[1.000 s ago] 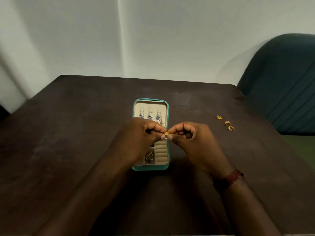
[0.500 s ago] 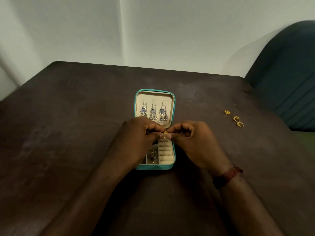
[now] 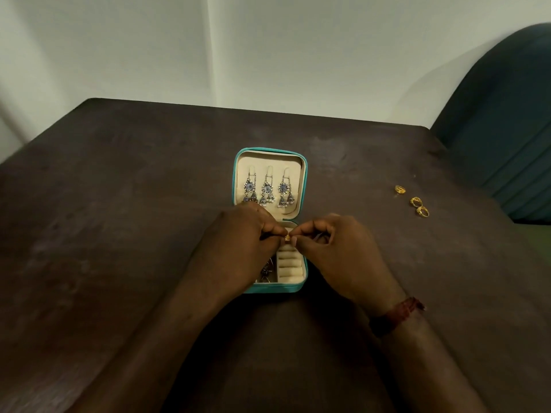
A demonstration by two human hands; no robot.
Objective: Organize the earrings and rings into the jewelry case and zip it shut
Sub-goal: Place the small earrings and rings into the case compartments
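Both hands, left hand (image 3: 238, 242) and right hand (image 3: 343, 248), pinch one gold ring (image 3: 287, 238), hiding much of the open jewelry case (image 3: 238, 174).

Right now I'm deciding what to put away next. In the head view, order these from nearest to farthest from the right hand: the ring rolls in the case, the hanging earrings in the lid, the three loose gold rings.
1. Ring rolls, just below the right hand, in the case's right side.
2. Hanging earrings, up in the open lid.
3. Loose gold rings, far right on the table.
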